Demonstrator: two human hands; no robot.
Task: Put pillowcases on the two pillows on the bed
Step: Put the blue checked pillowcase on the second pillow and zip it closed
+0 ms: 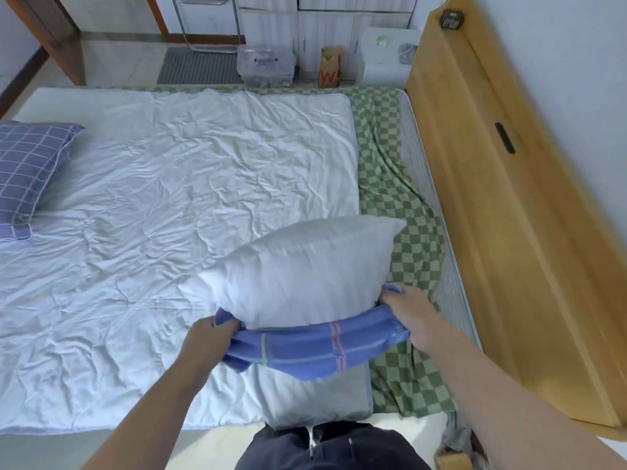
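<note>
A bare white pillow lies tilted on the near right part of the bed. Its near end sits inside the bunched opening of a blue checked pillowcase. My left hand grips the left side of that opening. My right hand grips the right side, beside the pillow's corner. Most of the pillow is uncovered. A second pillow in a blue checked pillowcase lies at the far left of the bed.
A crumpled white quilt covers most of the bed over a green checked sheet. A wooden headboard runs along the right. Beyond the bed stand white cabinets, a clear storage box and a paper bag.
</note>
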